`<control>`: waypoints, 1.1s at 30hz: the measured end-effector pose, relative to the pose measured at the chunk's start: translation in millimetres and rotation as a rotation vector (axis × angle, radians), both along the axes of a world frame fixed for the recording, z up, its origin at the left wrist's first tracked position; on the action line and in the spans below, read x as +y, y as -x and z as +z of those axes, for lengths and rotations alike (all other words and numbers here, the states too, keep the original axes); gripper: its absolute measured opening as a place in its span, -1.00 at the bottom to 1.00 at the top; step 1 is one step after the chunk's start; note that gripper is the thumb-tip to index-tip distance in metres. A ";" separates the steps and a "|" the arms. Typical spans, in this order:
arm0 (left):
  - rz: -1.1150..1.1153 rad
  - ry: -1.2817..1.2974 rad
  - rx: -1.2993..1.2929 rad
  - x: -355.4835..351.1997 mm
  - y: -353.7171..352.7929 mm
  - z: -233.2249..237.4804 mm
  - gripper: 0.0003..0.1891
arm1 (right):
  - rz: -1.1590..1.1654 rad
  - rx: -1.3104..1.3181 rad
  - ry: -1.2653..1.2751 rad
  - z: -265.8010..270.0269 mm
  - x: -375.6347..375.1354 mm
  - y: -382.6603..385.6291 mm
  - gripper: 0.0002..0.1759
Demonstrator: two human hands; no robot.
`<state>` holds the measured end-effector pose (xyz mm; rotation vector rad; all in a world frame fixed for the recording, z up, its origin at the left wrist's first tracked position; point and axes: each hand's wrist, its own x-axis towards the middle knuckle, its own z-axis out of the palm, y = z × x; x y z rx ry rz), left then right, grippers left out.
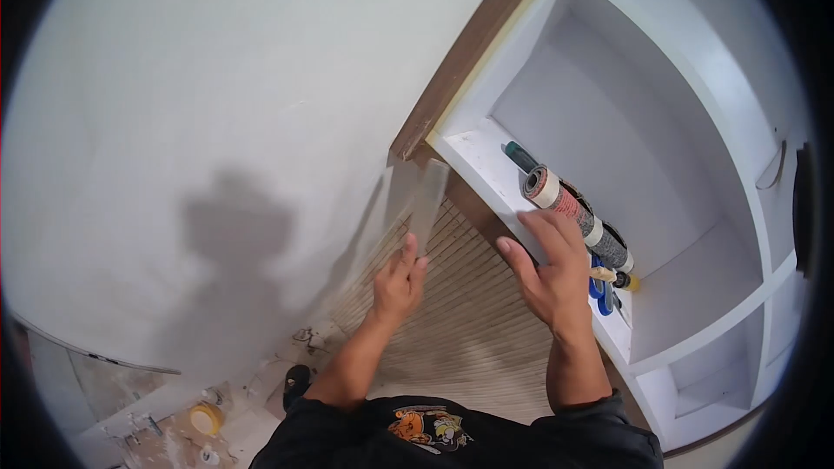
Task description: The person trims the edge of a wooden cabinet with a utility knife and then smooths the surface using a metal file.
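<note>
My left hand [398,287] is closed around the lower end of a pale, flat strip [427,208], which points up toward the corner of the shelf unit. My right hand [556,274] is held over the shelf's front edge, thumb and fingers apart, with nothing seen in it. Behind it on the white shelf board [482,161] lies a rolled-up sheet [569,208] with grey and red print. A green handle [519,156] sticks out past the roll's far end. Close to my right wrist are blue loop-shaped handles [605,300] and a yellow-and-black handle [627,281], partly covered.
A white wall [174,61] rises on the left, with a shadow on it. Brown trim [478,43] edges the shelf unit. Below my hands is a ridged, striped surface [469,330]. A yellow round container [206,419] and scattered bits are on the floor at lower left.
</note>
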<state>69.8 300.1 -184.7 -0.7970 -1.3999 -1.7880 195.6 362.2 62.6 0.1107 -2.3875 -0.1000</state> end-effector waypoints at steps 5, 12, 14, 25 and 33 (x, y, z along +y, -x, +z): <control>-0.067 0.060 -0.020 -0.8 -12.7 21.6 -0.32 | -0.123 -0.115 0.312 21.5 -44.4 56.5 -0.64; -0.110 -0.004 -0.046 -5.6 -1.3 17.9 -0.25 | -0.143 -0.258 0.686 33.4 -23.8 111.7 -0.72; -0.103 0.006 -0.028 -8.8 12.2 10.3 -0.25 | -0.060 -0.237 0.777 31.4 -21.1 124.4 -0.72; -0.061 -0.139 -0.102 37.5 30.2 4.2 -0.31 | -0.155 -0.074 -0.218 9.4 -16.1 154.4 -0.51; -0.011 -0.062 -0.083 37.5 34.6 -0.8 -0.29 | -0.278 -0.090 -0.159 13.4 -18.9 150.5 -0.41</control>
